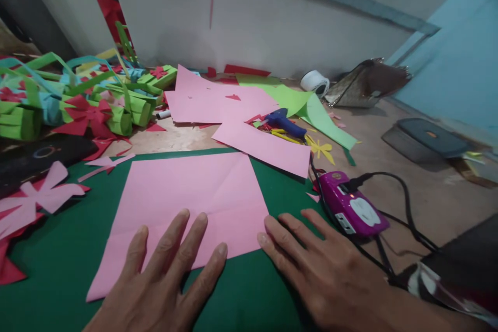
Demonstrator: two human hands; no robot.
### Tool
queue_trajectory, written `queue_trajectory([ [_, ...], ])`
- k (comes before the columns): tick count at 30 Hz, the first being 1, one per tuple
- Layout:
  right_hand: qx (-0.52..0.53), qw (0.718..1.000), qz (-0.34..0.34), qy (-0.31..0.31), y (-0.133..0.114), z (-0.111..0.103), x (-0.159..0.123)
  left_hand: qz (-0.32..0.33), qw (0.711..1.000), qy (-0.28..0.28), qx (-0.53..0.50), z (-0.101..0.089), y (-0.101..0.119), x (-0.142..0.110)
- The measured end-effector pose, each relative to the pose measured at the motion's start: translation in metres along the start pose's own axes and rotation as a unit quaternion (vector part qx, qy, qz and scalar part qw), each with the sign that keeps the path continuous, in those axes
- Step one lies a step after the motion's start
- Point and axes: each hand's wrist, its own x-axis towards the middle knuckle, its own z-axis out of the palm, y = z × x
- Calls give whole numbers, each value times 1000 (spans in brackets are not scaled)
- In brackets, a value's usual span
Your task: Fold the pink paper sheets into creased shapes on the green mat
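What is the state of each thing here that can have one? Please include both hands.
Pink sheet: unfolded, creased.
Left hand: on the sheet, fingers spread.
Right hand: open, fingertips at the sheet's right edge.
Power strip: light on, plug in.
Glue gun: lying down; on or off, cannot tell.
Grey box: closed.
Pink flower: cut out.
Baskets: assembled.

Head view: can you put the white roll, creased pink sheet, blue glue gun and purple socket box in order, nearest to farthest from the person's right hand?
From the right hand:
1. Creased pink sheet: at its fingertips, on the left.
2. Purple socket box: just beyond, to the right.
3. Blue glue gun: farther ahead.
4. White roll: farthest, near the wall.
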Motion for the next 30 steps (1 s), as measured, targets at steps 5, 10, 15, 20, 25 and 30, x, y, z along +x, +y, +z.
queue_trajectory([
  [5, -12, 1000, 17, 2, 9, 0, -17, -18, 1000, -5, -6, -1, 1, 0],
  [10, 0, 999, 20, 26, 16, -5, -12, -14, 999, -41, 9, -11, 2, 6],
  [15, 144, 989, 13, 14, 17, -15, 12, 1, 994, -109, -13, -33, 0, 14],
  [20, 250, 961, -35, -114, 6, -8, 29, 25, 993, -113, -11, -36, -6, 16],
  [25, 233, 969, -62, -52, 2, 10, 25, 31, 995, -95, -2, -22, -14, 0],
  [30, 196, 977, -77, 31, 6, 15, 28, -24, 994, -97, 33, -31, -25, -29],
])
